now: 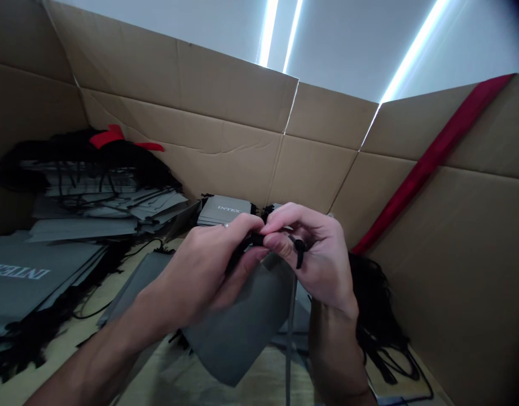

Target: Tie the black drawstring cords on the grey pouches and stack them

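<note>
My left hand (200,265) and my right hand (312,248) meet in the middle of the view, fingers closed in a pinch. Between their fingertips is a black cord (256,240). A knotted black end (300,252) pokes out by my right fingers. Below the hands hangs a flat grey piece (242,321), its lower corner pointing down; its top edge is hidden behind my left hand. I cannot tell whether it is a bag or a sheet. A thin grey strip (290,338) hangs down beside my right wrist.
Cardboard walls (225,129) enclose the work surface (192,378). Stacked grey INTEX pieces (22,276) with black cord ends lie at left, and another stack (225,210) stands behind my hands. Black cords (375,310) lie at right beneath a red strap (429,166).
</note>
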A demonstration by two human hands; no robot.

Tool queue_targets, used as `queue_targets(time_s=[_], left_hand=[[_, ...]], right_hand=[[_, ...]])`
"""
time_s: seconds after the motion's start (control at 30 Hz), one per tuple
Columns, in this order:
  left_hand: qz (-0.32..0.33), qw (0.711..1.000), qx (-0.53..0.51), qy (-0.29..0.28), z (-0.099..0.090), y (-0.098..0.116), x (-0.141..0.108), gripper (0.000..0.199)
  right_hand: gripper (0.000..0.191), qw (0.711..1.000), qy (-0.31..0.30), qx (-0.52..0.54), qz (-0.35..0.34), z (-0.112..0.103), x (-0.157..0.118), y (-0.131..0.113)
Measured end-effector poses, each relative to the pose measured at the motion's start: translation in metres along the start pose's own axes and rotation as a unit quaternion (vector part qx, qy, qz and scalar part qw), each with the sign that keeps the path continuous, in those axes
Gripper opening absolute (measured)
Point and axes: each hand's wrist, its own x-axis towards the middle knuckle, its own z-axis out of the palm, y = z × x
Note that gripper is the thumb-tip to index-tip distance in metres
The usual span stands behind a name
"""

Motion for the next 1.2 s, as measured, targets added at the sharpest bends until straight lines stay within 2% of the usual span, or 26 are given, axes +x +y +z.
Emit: queue_targets(time_s=[0.13, 0.2, 0.43, 0.63, 0.77, 0.93, 1.1, 1.2], left_hand=[[0.072, 0.995, 0.059, 0.035, 0.009, -0.005, -0.001, 0.013], [0.088, 0.993, 0.072, 0.043, 0.011, -0.005, -0.001, 0.013], [0.106, 0.986, 0.117, 0.053, 0.01, 0.0, -0.004, 0.015], [0.113, 0.976, 0.173, 0.063, 0.012, 0.0, -0.006, 0.018], [0.109, 0.982, 0.137, 0.067, 0.011, -0.002, -0.005, 0.019], [0.046, 0.998, 0.024, 0.022, 0.001, -0.005, -0.001, 0.018], [-0.013, 1.0, 0.0, 0.015, -0.004, -0.012, 0.004, 0.018], [-0.117, 0.992, -0.006, 0.05, -0.001, -0.017, 0.006, 0.021]], right_hand=[[0.023, 0.999, 0.02, 0.022, 0.017, 0.002, 0.0, 0.002], [0.02, 0.999, 0.028, 0.023, 0.006, 0.002, -0.001, 0.003], [0.015, 0.997, 0.023, -0.034, -0.065, 0.008, -0.006, 0.007], [0.019, 0.997, 0.006, -0.056, -0.055, 0.011, -0.007, 0.009], [0.019, 0.998, -0.001, -0.036, -0.053, 0.008, -0.003, 0.009], [0.012, 0.998, 0.001, -0.056, -0.039, -0.004, -0.003, 0.0], [0.024, 0.994, 0.003, -0.107, 0.033, -0.015, -0.007, -0.012], [0.03, 0.985, 0.003, -0.161, 0.06, -0.013, -0.012, -0.017]])
